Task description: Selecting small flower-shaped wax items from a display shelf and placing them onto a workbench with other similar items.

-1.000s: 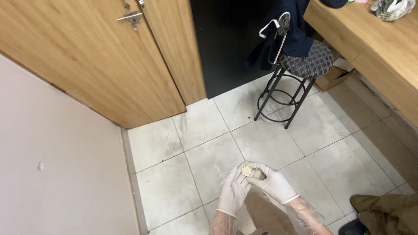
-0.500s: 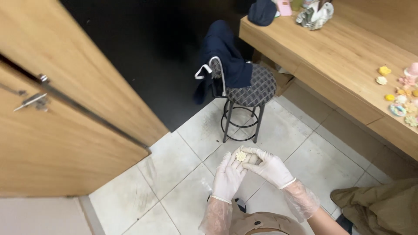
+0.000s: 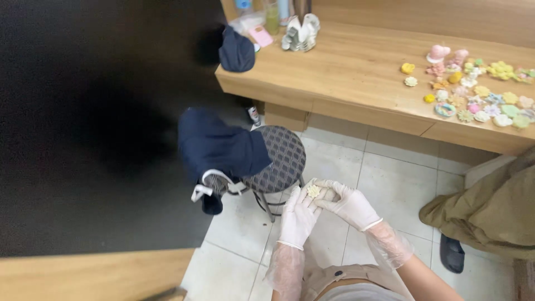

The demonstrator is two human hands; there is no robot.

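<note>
Fingers around pale flower piece

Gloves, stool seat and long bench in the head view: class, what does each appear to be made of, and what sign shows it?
Gloves, seen on the left hand: thin white rubber or latex, probably; smooth, tight-fitting.
Stool seat: woven or padded fabric, judging by its checked pattern; dark metal legs.
Bench: wood or wood laminate; pale grain, matte.

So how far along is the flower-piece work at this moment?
Done: many small coloured pieces already lie spread on the wooden counter. In hand: the gloved left hand and right hand together hold one pale flower-shaped piece over the tiled floor. Left: this piece has not joined the others.
</note>
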